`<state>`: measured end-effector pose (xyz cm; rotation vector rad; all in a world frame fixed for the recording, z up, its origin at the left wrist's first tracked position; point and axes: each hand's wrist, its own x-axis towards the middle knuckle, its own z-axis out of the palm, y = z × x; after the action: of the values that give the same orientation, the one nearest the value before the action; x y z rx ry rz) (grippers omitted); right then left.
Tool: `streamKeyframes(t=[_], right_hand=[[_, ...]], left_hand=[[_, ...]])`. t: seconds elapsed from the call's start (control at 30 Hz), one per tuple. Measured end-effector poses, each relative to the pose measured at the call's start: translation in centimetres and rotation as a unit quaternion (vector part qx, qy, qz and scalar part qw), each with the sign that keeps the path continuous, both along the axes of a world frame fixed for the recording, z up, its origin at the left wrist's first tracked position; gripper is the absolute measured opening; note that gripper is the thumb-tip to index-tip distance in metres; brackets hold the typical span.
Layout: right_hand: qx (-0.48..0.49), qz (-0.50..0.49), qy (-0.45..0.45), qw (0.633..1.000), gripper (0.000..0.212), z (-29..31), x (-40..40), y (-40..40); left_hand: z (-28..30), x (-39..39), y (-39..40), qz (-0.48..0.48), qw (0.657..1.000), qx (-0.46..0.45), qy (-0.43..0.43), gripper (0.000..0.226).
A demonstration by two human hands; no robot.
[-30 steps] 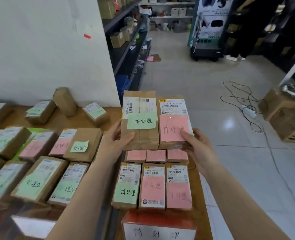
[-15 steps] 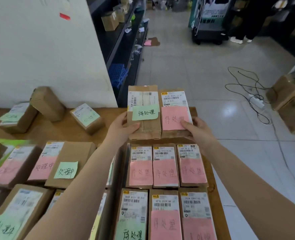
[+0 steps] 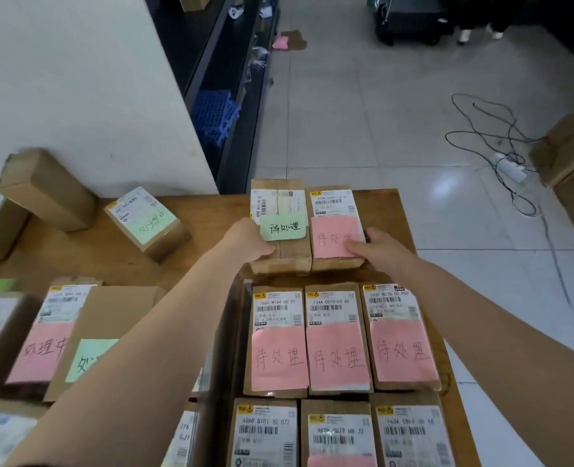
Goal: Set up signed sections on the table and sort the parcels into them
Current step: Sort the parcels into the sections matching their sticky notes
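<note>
Two brown parcels lie side by side at the far end of the wooden table (image 3: pixel 383 210). The left one, the green-note parcel (image 3: pixel 280 252), is gripped at its near left corner by my left hand (image 3: pixel 248 242). The right one, the pink-note parcel (image 3: pixel 332 202), is held by my right hand (image 3: pixel 376 247), thumb on the pink note and fingers round its right side. Both seem to rest on the table, just beyond a row of three pink-note parcels (image 3: pixel 338 338).
Another row of labelled parcels (image 3: pixel 339 433) lies nearest me. Left of my arm lie more parcels with pink and green notes (image 3: pixel 43 348), one tilted green-note box (image 3: pixel 147 220) and a plain carton (image 3: pixel 48 190) by the white wall. Cables (image 3: pixel 501 143) and cartons (image 3: pixel 572 163) are on the floor to the right.
Both hands have carried the two parcels forward and down from mid-air to the far end of the table. The camera has tipped downward.
</note>
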<state>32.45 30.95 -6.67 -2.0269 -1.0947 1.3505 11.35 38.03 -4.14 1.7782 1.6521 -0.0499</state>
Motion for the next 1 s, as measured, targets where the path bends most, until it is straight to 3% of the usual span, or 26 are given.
streamKeyframes(t=[0.23,0.4,0.5,0.6,0.83,1.0], right_hand=[[-0.026,0.075,-0.078,0.994,0.041,-0.8,-0.5,-0.3],[0.003,0.081,-0.166,0.983,0.049,-0.3,-1.1,-1.1],[0.061,0.121,-0.309,0.941,0.06,1.8,-1.9,-2.0],[0.102,0.192,-0.392,0.894,0.062,5.4,-2.9,-3.5],[0.25,0.282,-0.455,0.807,0.058,14.1,-7.6,-8.1],[0.321,0.331,-0.437,0.772,0.057,17.6,-12.7,-11.8]], left_hand=[[-3.3,0.4,-1.3,0.032,0.999,-0.022,0.034,0.039],[-3.0,0.5,-3.0,0.039,0.997,0.069,0.006,0.059],[-0.7,0.5,-4.8,0.013,0.989,0.147,-0.004,0.058],[2.8,-0.1,-7.5,-0.004,0.97,0.242,0.024,0.057],[10.5,-5.2,-15.3,0.014,0.931,0.343,0.124,0.059],[14.0,-10.2,-21.1,0.068,0.912,0.362,0.181,0.064]])
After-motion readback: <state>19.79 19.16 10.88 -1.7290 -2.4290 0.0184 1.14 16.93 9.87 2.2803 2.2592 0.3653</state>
